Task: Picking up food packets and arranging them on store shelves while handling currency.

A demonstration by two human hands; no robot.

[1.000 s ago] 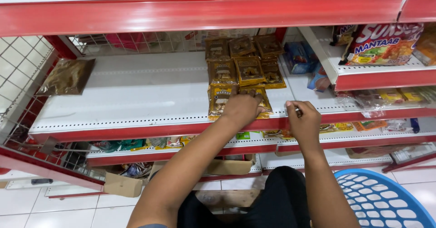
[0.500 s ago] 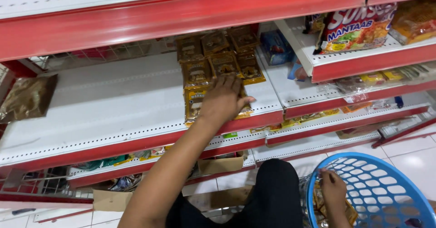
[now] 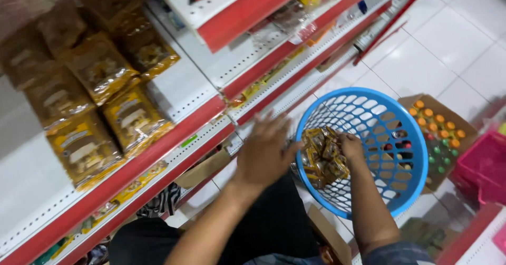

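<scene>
Head view, tilted hard: right hand (image 3: 350,146) down inside the blue laundry-style basket (image 3: 408,133), fingers curled onto the heap of small brown-and-gold snack packets (image 3: 322,157) lying at its bottom — closed on packets or merely resting on them, cannot tell. Left hand (image 3: 266,151) hovering open just beside the basket's near rim, fingers spread, holding nothing, between basket and red-edged shelf (image 3: 174,138). On that white shelf deck, rows of larger gold-and-brown snack bags (image 3: 134,118) lying flat, overlapping, front ones near the lip. Beside the basket, on the tiled floor, an open cardboard box of small bottles with orange and green caps (image 3: 440,130); a pink crate (image 3: 482,165) at far right.

Best handling, judged from this: gather a few packets at once in a firm pinch, lift clear of the basket's slotted wall — snagging likely otherwise — and steady the rim with the free hand before carrying across to the shelf.
</scene>
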